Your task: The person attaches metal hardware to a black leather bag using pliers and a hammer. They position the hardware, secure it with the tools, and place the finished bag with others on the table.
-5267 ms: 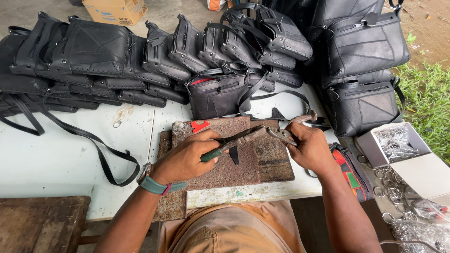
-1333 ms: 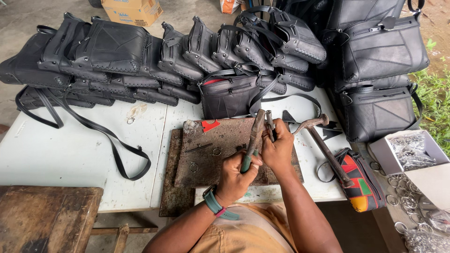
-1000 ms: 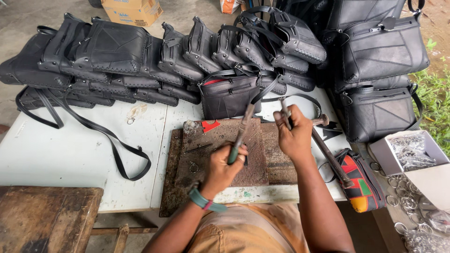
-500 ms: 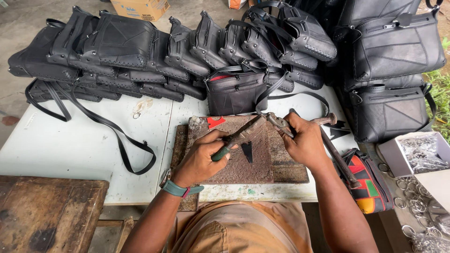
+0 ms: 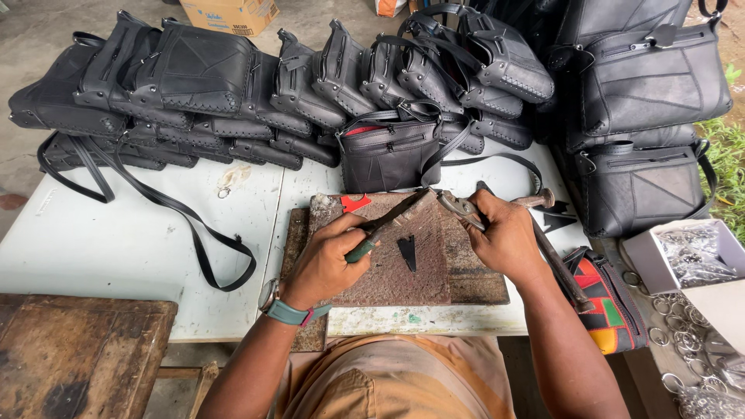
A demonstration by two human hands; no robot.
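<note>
I see a pair of green-handled pliers (image 5: 386, 227) held over a rusty, reddish work slab (image 5: 403, 264) at the near middle of a white table (image 5: 116, 248). My left hand (image 5: 330, 260) is closed around the pliers' handle, with the tool slanting up and to the right. My right hand (image 5: 508, 237) is closed on a small metal fitting (image 5: 458, 208) that meets the tip of the pliers; I cannot make out the fitting more exactly. A small dark leather scrap (image 5: 407, 252) lies on the slab between my hands. A hammer (image 5: 552, 244) rests just right of my right hand, its handle running toward a colourful woven pouch (image 5: 609, 306). Beyond the slab, an upright black leather bag (image 5: 388, 155) stands in front of rows of stacked black bags (image 5: 202, 85). At the far right, an open box of metal rings (image 5: 694, 252) sits near loose rings.
</note>
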